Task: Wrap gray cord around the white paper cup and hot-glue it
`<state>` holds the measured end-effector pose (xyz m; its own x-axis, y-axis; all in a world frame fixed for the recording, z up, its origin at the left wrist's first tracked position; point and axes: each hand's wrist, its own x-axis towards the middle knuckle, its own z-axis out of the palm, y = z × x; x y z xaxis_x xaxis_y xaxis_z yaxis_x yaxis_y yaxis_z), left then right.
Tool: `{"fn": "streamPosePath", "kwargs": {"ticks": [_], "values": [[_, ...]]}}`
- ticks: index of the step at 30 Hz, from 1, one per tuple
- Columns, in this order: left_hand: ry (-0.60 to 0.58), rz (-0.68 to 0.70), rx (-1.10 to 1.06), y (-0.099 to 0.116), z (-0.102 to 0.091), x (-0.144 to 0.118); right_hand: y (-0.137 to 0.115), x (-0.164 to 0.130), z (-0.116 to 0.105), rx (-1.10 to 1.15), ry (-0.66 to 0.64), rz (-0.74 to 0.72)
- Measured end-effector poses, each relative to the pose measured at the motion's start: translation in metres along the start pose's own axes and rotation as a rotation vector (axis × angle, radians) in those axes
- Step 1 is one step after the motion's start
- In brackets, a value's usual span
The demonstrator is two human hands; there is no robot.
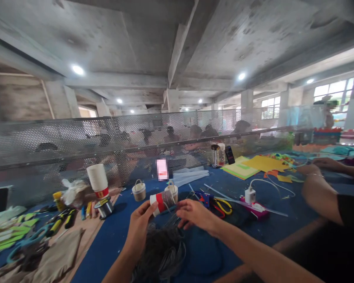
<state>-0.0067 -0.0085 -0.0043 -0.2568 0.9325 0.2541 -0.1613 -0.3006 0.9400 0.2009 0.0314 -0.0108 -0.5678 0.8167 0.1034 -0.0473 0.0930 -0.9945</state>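
While the left hand (141, 222) grips a paper cup (161, 203) by its base end, fingers curled around it, the cup lies on its side above the blue worktop (118, 239), its long axis running left to right and slightly tilted, the mouth pointing right toward the right hand (194, 215). A red band wraps the cup near the held end, and grey cord is wound around the part toward the mouth. The right hand sits just beside the cup's open end, its fingers pinched on the thin grey cord (171, 208) there; how firmly it pinches cannot be told. Below both hands, near the wearer, a loose grey bundle of cord (162, 251) rests on the worktop.

Just beyond the cup stand two small cup baskets with handles (139, 190), upright. To the far left a stack of white paper cups (97, 180) stands upright beside a reel of wire (104, 207). Right of the hands lie yellow-handled scissors (222, 205) and a white charger (250, 195). Farther right, another person's arm (318, 194) rests on the worktop, near sheets of yellow paper (262, 163). A perforated metal screen (76, 137) runs along the far edge.
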Motion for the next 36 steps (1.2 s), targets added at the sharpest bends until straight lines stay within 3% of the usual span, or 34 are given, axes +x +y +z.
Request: {"fn": "streamPosePath", "kwargs": {"ticks": [3, 7, 17, 21, 36], "values": [[0.020, 0.028, 0.067, 0.001, -0.001, -0.002, 0.000, 0.003, 0.024, 0.129, -0.007, 0.049], [0.028, 0.058, 0.175, 0.001, -0.004, -0.002, 0.002, 0.010, 0.027, 0.102, 0.066, 0.034], [-0.111, 0.066, 0.344, 0.002, 0.001, -0.005, -0.025, 0.008, 0.006, -0.555, 0.364, -0.485], [-0.143, 0.041, 0.392, 0.000, 0.001, -0.006, -0.029, 0.013, 0.000, -0.641, 0.378, -0.607], [-0.273, 0.024, 0.435, 0.003, 0.007, -0.011, -0.019, 0.020, -0.012, -0.633, 0.336, -0.605]]}}
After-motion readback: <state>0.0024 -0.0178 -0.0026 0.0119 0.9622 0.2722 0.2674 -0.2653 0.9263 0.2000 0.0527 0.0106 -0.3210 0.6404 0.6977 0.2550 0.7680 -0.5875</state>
